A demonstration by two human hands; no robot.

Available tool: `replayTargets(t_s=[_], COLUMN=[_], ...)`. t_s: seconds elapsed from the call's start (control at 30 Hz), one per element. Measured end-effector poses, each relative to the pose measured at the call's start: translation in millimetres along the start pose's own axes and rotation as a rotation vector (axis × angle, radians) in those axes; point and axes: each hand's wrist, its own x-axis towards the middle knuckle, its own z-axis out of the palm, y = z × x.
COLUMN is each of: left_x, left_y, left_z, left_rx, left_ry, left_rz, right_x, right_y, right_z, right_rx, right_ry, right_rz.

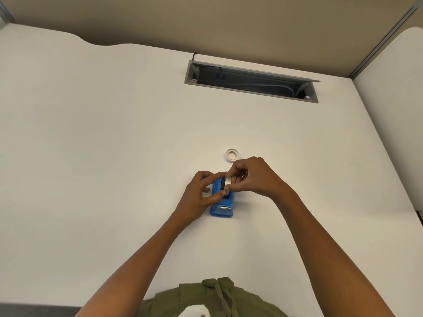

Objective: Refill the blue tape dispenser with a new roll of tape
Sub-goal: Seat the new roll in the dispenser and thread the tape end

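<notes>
Pinching a new tape roll (229, 182) between fingertips of left hand (199, 197) and right hand (254, 177), directly above the blue tape dispenser (223, 203) on the white desk (114, 133); empty tape core (232, 154) just beyond the right knuckles; no readable writing

Showing even, soft, fairly bright indoor light, seemingly falling from above. Casting only faint, diffuse shadows on the white desk (114, 133) beside the forearms and under the hands. Giving no hard glare, just a small bright glint on the metal strip of the blue tape dispenser (223, 208). Bending straight lines at the borders, wide-angle style, with the partition wall (229, 24) curving. Softening slightly throughout, with the fingertips a little smeared and the green garment (206, 300) at the bottom edge out of focus.
</notes>
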Motion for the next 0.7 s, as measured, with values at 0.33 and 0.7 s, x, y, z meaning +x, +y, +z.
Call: replayTargets(t_s=[0.33,0.7], left_x=[0.1,-3.1], left_y=[1.7,3.2], left_z=[0.7,0.5], left_rx=[0.006,-0.013], left_ry=[0.007,0.014], left_rz=[-0.008,0.018], right_x=[-0.4,-10.1], right_y=[10.7,16.7], right_z=[0.4,28.8], right_rx=[0.292,0.647], right_ry=[0.049,0.254], right_rz=[0.049,0.148])
